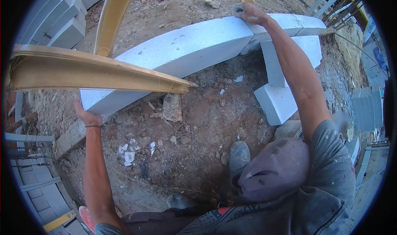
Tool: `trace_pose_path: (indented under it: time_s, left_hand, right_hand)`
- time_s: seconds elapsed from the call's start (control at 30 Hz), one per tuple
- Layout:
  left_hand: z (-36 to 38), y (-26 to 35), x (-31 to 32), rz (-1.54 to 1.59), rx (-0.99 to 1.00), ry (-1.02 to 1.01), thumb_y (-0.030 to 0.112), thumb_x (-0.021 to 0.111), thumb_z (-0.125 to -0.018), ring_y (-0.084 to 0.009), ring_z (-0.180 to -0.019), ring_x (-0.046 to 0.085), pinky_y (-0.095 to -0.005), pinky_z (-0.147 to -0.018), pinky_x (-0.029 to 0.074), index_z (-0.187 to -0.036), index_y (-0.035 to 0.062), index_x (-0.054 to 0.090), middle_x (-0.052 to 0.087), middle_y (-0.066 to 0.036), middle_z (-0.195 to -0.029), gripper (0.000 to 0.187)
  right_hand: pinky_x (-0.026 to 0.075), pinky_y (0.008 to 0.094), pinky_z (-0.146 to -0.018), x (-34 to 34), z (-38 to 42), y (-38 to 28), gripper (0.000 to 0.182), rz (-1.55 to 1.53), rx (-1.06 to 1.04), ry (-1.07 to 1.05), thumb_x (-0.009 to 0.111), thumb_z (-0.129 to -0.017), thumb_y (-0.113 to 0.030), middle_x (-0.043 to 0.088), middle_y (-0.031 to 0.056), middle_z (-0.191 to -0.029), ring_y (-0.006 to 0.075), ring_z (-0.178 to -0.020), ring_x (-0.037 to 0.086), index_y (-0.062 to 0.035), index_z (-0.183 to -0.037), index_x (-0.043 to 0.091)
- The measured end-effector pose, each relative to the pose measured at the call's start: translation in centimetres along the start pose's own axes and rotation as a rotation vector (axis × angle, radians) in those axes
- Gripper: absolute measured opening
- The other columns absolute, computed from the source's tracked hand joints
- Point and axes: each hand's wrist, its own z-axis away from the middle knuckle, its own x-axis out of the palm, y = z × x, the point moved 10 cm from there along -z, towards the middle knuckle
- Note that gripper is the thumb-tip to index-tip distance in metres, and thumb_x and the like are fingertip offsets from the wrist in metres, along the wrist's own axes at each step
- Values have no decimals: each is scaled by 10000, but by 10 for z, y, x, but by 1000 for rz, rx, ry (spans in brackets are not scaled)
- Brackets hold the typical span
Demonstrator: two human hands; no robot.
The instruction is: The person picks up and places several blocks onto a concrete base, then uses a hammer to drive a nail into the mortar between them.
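A long white block [186,45] lies in a row with other white blocks across the upper middle. At its lower left end, my left hand [89,116] has its fingers pressed along the end face, gripping it. My right hand [251,14] is bent over the block's far right end, beside the joint with the neighbouring block [281,23]; its fingertips are partly hidden. A tan, channel-shaped strip [99,71] crosses above the block's left part. Another tan strip [113,20] rises behind the block.
Two more white blocks [278,104] lie below the row at the right. Stacked blocks [53,18] stand at upper left, more [39,185] at lower left. White fragments [129,156] and a stone [172,107] rest on the dirt. Grey blocks [367,109] are at far right.
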Motion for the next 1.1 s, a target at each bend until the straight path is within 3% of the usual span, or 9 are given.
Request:
trace_pose_path:
  time_s: [0.17, 0.23, 0.33, 0.47, 0.6, 0.8, 0.87, 0.93, 1.1]
  left_hand:
    - [-7, -10, -9, 60, -33, -24, 462, 376, -1061, -278, -1166, 597, -427, -1026, 446, -1352, 25, 581, 645, -104, -1266, 564]
    - [-4, -6, -6, 76, -38, -11, 458, 375, -1061, -277, -1163, 598, -426, -1025, 446, -1350, 24, 583, 646, -104, -1266, 561]
    - [2, -3, 5, 90, -43, -20, 450, 372, -1061, -275, -1167, 597, -427, -1032, 441, -1351, 23, 583, 646, -104, -1267, 557]
    - [4, 0, 8, 38, -9, 24, 517, 377, -1036, -300, -1160, 625, -440, -1023, 469, -1373, 34, 571, 658, -115, -1277, 620]
    - [4, 0, 6, 20, -6, 28, 501, 350, -1043, -301, -1183, 615, -444, -1034, 464, -1408, 25, 539, 641, -117, -1312, 629]
    - [9, 4, 14, 73, 24, -23, 471, 422, -1044, -270, -1183, 599, -433, -1042, 455, -1356, 23, 579, 633, -104, -1293, 568]
    - [10, -6, 9, 116, -30, -19, 484, 451, -1039, -254, -1141, 619, -418, -1021, 472, -1338, 35, 589, 649, -94, -1252, 557]
    - [4, -8, -14, -31, 48, 142, 507, 466, -1024, -286, -1183, 628, -433, -1048, 474, -1378, 47, 569, 657, -116, -1272, 589]
    - [21, 4, 8, 68, 39, 179, 512, 486, -1031, -212, -1022, 652, -361, -946, 499, -1184, 35, 665, 683, -94, -1119, 531]
  right_hand:
    - [511, 416, -776, -21, -5, 18, 54, 67, 6, 319, 598, -869, -31, 681, 142, -819, 310, -829, 665, -38, -866, 652]
    - [516, 430, -762, -7, -15, 32, 101, 334, -155, 256, 596, -819, -17, 690, 149, -832, 322, -820, 676, -41, -886, 667]
    - [523, 413, -774, -16, 5, 4, 145, 86, -152, 246, 600, -781, -7, 684, 150, -825, 315, -814, 672, -44, -898, 678]
    - [504, 389, -906, -15, 9, 10, 48, 39, -34, 151, 662, -947, -97, 696, 85, -984, 260, -983, 656, -67, -973, 689]
    - [519, 391, -903, -28, 20, -12, 130, -23, -91, 209, 602, -911, -9, 737, 66, -1008, 205, -945, 669, -69, -947, 711]
    - [517, 407, -924, -32, 22, -1, 123, 35, -128, 254, 637, -962, -115, 745, 107, -1084, 250, -1008, 688, -78, -1022, 739]
    - [527, 420, -914, -2, 2, 33, 163, 84, 42, -3, 630, -976, -162, 753, 142, -1042, 292, -996, 705, -80, -1045, 752]
    - [534, 433, -895, -4, 7, 3, 186, 89, 65, 51, 623, -983, -187, 753, 160, -970, 320, -949, 714, -72, -1026, 763]
    - [516, 437, -934, 19, -10, 27, 193, 196, 36, -48, 568, -984, -119, 735, 161, -1051, 316, -1018, 690, -48, -1069, 726]
